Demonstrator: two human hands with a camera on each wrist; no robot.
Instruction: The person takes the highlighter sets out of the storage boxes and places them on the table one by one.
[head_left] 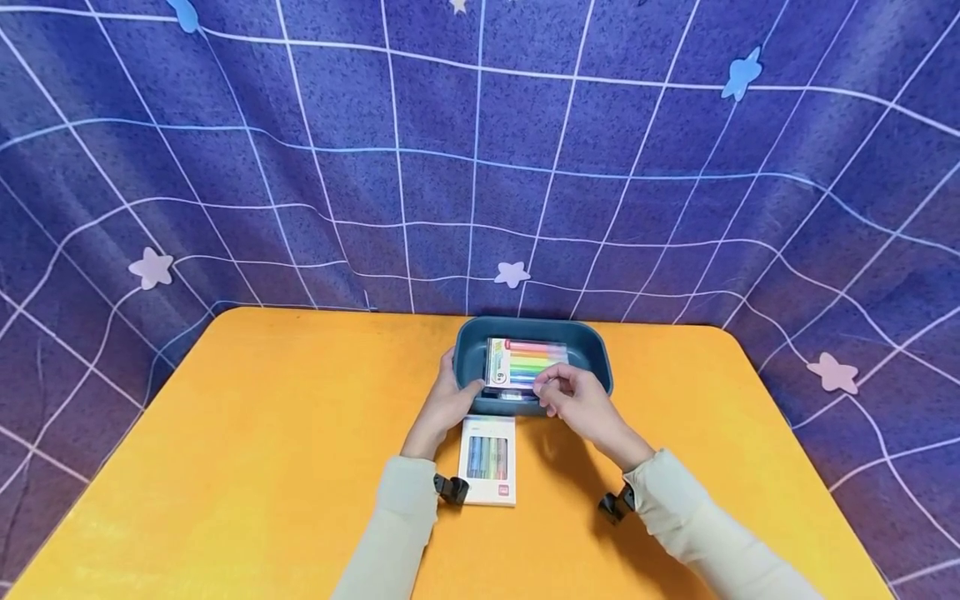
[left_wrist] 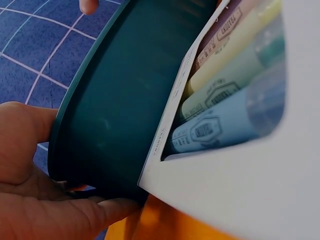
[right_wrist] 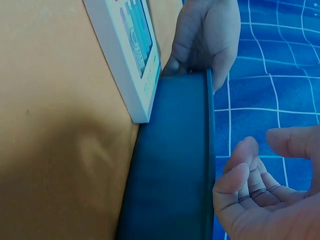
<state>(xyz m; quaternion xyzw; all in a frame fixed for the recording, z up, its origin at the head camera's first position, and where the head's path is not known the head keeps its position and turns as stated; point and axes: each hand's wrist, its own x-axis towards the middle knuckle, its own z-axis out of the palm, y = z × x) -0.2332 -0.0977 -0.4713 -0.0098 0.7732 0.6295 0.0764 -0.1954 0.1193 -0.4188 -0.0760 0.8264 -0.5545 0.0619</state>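
A dark teal plastic bin [head_left: 596,354] stands at the table's back edge. My left hand [head_left: 442,408] grips its left end, with thumb and fingers around the wall [left_wrist: 115,100]. Inside lies a clear pack of rainbow-coloured pens [head_left: 528,364], its white label to the left; something partly hidden shows beneath its front edge. Over the bin's front right is my right hand [head_left: 581,404], close to the pack's corner. In the right wrist view its thumb and loosely bent fingers [right_wrist: 237,177] are apart, with nothing between them. A white windowed box of pastel markers [head_left: 487,493] lies before the bin.
The orange table [head_left: 300,433] extends to both sides of the bin. A blue-purple grid-patterned curtain [head_left: 435,192] with star shapes hangs right behind the table and along both sides. A small black camera [head_left: 617,504] is on the right wrist, another [head_left: 452,489] on the left.
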